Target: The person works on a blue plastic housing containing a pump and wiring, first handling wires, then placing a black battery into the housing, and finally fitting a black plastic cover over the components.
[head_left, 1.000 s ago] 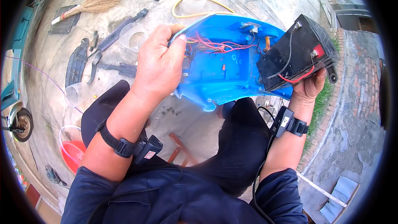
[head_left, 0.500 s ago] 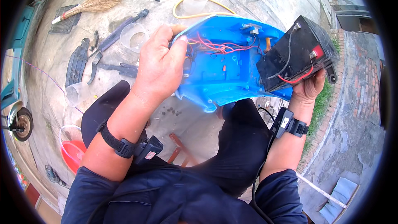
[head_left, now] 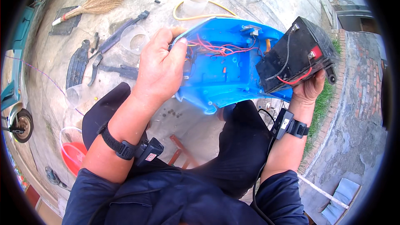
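Note:
A blue plastic shell, open side toward me, is held up over my knees. My left hand grips its left edge, thumb on the inside rim and fingers behind. Red, pink and yellow wires run loosely across the shell's inside. At its right end my right hand is wrapped under a black battery, which tilts and overlaps the shell. A grey wire and a red wire lie along the battery, near metal terminals. Part of the right hand's fingers is hidden behind the battery.
Black straps and plastic strips lie on the concrete at left, near a straw broom and clear plastic cups. A red bucket stands by my left knee. Past the battery runs a brick edging with grass.
Almost nothing differs. The shell and battery have shifted very slightly, with both hands keeping the same grip.

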### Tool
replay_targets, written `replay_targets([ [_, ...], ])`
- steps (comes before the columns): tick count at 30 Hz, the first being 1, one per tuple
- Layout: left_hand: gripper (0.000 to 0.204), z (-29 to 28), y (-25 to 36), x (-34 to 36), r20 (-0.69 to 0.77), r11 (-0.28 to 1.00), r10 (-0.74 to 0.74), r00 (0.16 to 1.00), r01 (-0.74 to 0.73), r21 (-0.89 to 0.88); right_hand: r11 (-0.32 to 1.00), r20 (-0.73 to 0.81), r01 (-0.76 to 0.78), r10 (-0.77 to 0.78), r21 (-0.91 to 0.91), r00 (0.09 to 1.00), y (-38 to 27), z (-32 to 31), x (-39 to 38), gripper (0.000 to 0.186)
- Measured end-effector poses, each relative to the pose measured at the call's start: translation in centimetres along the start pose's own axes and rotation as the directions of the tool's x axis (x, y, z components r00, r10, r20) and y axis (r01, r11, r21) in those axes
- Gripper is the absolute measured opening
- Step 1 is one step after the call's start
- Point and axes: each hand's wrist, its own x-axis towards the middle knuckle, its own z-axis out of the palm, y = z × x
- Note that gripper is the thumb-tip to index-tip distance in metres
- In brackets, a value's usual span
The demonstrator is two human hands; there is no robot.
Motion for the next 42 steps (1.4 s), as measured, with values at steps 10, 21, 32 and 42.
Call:
replay_targets([
  [10, 0.024, 0.1, -0.1, 0.0, -0.007, 1.0, -0.009, 1.0, 0.009, -0.019, 1.0, 0.053, -0.015, 0.013, 0.028, 0.999, 0.2, 0.9, 0.4, 0.067],
  [21, 0.022, 0.1, -0.2, -0.1, -0.007, 0.999, -0.006, 1.0, 0.005, -0.047, 0.996, 0.061, -0.049, 0.054, -0.076, 0.997, 0.4, 2.0, 0.5, 0.069],
  [32, 0.024, 0.1, -0.3, 0.0, -0.004, 0.999, 0.01, 1.0, -0.01, -0.035, 0.998, 0.125, -0.034, 0.04, -0.048, 0.991, 0.4, 0.5, 0.4, 0.071],
  [42, 0.024, 0.2, -0.2, -0.1, -0.002, 0.998, -0.02, 1.0, 0.02, -0.063, 0.992, -0.033, 0.0, -0.005, -0.129, 0.999, 0.8, 1.4, 0.1, 0.068],
])
